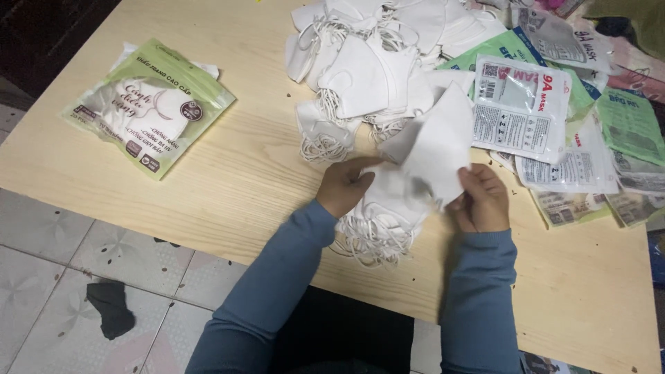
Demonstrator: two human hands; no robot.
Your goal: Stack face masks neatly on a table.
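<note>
Hands (pixel 346 185) (pixel 481 199) hold white masks (pixel 422 156) beside mask heap (pixel 367 62), packets (pixel 519 107).

Dim, warm indoor light; soft shadows, slightly blurred, dark corners.

masks (pixel 367 76): soft matt white cloth
desk (pixel 228 180): pale grained wood, smooth
packets (pixel 149 104): glossy plastic
floor (pixel 48 249): smooth tile

On the bench (pixel 228 187), a filled mask packet (pixel 149 104) lies near the left edge. A heap of loose masks (pixel 367 62) sits at the far edge, with flat packets (pixel 554 125) spread along the right edge. A small stack of masks (pixel 395 208) lies near the front edge, between both hands.
</note>
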